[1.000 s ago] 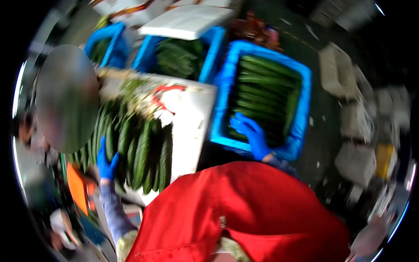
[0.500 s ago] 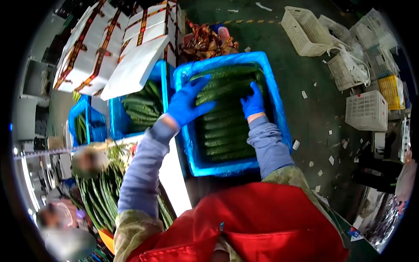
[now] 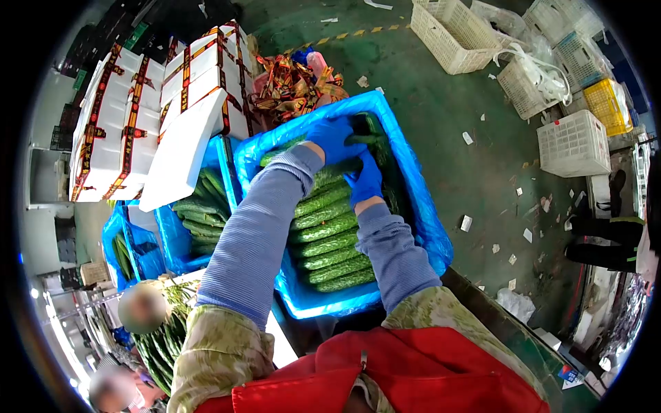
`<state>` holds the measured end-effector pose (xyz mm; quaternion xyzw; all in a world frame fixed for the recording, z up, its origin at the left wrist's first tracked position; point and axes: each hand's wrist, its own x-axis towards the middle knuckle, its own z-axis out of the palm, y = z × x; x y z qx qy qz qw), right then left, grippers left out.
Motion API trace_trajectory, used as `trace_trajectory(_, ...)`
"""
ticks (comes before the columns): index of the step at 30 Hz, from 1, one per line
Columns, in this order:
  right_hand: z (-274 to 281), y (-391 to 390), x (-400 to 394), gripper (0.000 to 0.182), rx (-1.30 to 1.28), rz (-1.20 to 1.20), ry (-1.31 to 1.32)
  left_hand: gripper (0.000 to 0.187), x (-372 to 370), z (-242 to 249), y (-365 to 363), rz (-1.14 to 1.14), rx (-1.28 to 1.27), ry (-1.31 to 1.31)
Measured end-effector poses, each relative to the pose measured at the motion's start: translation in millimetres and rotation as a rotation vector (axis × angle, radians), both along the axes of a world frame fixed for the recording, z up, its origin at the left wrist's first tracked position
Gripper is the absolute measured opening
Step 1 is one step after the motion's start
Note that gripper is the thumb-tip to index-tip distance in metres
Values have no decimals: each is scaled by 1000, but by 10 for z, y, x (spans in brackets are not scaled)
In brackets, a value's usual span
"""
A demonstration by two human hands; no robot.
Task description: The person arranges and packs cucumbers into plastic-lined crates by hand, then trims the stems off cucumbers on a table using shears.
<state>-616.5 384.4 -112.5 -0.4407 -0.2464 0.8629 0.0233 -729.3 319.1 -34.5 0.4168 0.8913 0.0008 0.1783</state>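
A crate lined with blue plastic [image 3: 430, 227] holds a row of green cucumbers [image 3: 329, 237] lying side by side. Near its far end, my left hand [image 3: 333, 140], in a blue glove, has its fingers wrapped over a cucumber [image 3: 363, 139]. My right hand [image 3: 365, 180], gloved too, is lower and to the right, its fingers closed on the end of a cucumber in the upper rows. Along the crate's right inner side, more cucumbers [image 3: 390, 168] lie lengthwise.
White foam boxes with red tape [image 3: 110, 131] and a tilted white lid [image 3: 180, 155] stand left. Beside them are blue-lined crates of cucumbers [image 3: 200, 213]. Crumpled red wrappers [image 3: 292, 89] lie beyond; plastic crates [image 3: 573, 144] stand right. Two people with blurred faces are lower left.
Both hands, apart and open over the crate before, have closed on cucumbers near its far end. My left hand has moved right, and the view has shifted.
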Motion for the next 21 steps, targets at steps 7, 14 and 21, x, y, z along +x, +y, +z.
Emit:
trace_trajectory(7, -30, 52, 94, 37, -49, -58, 106, 77, -94, -21, 197, -164, -78, 47)
trace_trajectory(14, 118, 38, 162, 66, 415, 267, -93, 86, -152, 214, 691, -6, -250, -162)
trace_trajectory(21, -252, 137, 101, 63, 295, 319, -65, 86, -149, -201, 645, 27, -225, -48)
